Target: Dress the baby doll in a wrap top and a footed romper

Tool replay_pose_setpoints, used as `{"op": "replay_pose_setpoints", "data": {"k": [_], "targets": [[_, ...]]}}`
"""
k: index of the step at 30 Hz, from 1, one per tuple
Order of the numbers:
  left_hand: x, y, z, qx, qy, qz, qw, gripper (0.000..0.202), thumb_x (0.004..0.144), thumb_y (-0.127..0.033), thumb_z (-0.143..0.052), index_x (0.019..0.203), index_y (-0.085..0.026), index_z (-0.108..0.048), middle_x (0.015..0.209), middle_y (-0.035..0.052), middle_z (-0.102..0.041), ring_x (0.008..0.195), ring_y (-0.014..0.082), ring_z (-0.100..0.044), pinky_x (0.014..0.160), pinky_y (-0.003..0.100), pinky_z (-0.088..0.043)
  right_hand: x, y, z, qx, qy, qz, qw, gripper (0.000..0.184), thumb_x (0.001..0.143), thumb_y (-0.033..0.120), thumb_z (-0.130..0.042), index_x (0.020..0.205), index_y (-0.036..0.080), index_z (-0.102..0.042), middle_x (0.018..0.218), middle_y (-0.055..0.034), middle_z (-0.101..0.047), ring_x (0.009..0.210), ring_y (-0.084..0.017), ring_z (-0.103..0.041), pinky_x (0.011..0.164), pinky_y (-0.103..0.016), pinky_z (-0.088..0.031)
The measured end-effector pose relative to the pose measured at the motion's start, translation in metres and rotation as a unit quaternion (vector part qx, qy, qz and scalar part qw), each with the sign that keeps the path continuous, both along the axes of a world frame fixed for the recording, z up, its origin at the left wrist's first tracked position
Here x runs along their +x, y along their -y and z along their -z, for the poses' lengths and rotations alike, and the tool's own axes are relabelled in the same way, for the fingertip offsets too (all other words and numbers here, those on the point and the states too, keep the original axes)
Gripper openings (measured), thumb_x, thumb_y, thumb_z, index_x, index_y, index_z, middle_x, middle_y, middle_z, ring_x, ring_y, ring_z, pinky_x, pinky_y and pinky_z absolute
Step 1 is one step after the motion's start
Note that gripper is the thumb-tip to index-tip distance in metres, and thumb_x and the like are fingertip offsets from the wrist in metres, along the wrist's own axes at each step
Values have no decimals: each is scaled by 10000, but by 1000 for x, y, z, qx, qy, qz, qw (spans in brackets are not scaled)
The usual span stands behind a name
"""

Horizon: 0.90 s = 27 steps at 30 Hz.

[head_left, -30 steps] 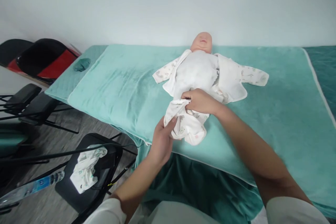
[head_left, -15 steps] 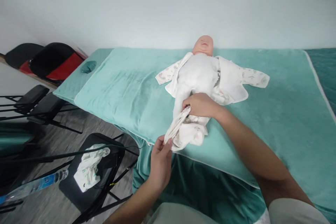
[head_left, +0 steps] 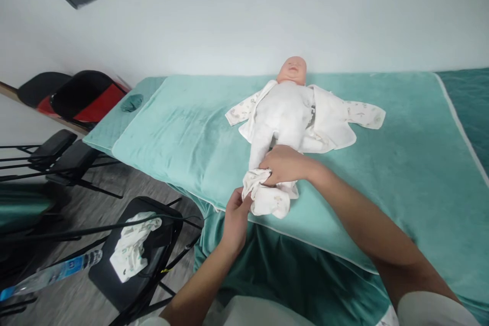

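A baby doll (head_left: 284,107) lies face up on the green bed, its head towards the wall and its white cloth legs towards me. Under it spreads an open white printed baby jacket (head_left: 331,114), both sleeves stretched out to the sides. White printed baby pants (head_left: 269,201) are bunched around the doll's lower legs. My left hand (head_left: 237,216) pinches the pants' edge at the foot end on the left. My right hand (head_left: 284,164) is closed on the gathered fabric by the doll's shin; its fingertips are partly hidden in the folds.
The massage bed (head_left: 183,127) has a green cover and a face hole at its left end. Beside it, a black folding chair (head_left: 110,277) carries a crumpled printed white cloth (head_left: 132,249). A plastic water bottle (head_left: 53,272) and more chairs (head_left: 86,94) are at left.
My right hand has moved slightly down the doll's leg, and the pants, stretched out before, are now more bunched between my hands. The whole view has shifted a little.
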<state>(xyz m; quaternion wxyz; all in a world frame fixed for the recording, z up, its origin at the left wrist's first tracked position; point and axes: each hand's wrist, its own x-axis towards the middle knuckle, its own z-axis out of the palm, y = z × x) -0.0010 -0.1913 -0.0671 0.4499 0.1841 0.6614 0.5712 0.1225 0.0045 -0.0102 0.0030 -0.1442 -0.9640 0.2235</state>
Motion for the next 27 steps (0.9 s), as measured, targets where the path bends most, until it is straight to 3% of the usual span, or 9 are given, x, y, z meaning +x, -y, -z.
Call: {"op": "replay_pose_setpoints", "data": {"k": [4,9,13,17,24,27], "targets": [[1,1,0,2,-48,15,999,317,829,-489,-756,932,-200,-676,773,-33,-597,707,116,-480,650,220,-386,1,2,4,6,-28,-20,999,273,863,386,-611,680,187,-651,677,-37,-684,629,-153,-513,639,-335,-211],[-4,-5,-1,22,7,5,1000,354,796,-500,-783,916,-196,-647,827,-19,-642,752,130,-532,706,233,-428,1,0,0,-11,-32,-2,999,229,853,384,-608,732,191,-638,730,-34,-686,655,-159,-520,638,-319,-225],[-12,-19,2,50,-32,-7,998,343,830,-491,-757,944,-196,-625,829,-24,-637,740,126,-538,702,233,-438,0,1,-6,-48,-41,31,997,237,846,428,-626,762,206,-621,751,-21,-686,699,-171,-539,626,-302,-228],[-16,-33,2,66,-79,-13,995,368,796,-479,-786,975,-199,-627,864,-15,-652,766,139,-549,699,240,-446,1,2,-10,-97,-53,61,992,165,860,359,-601,795,210,-631,747,-7,-684,673,-155,-541,617,-291,-241],[-13,-33,-3,62,-48,10,997,408,814,-571,-748,934,-211,-600,820,-18,-619,721,138,-511,658,250,-420,2,3,-13,-159,-54,65,984,197,820,404,-676,912,230,-692,827,4,-713,760,-171,-594,648,-272,-287],[-15,-31,-2,78,-79,29,993,370,820,-533,-757,902,-209,-599,812,-17,-605,723,139,-506,669,252,-428,-1,5,-12,-139,-54,60,987,236,808,442,-694,781,211,-654,737,6,-666,728,-164,-562,651,-282,-277]]}}
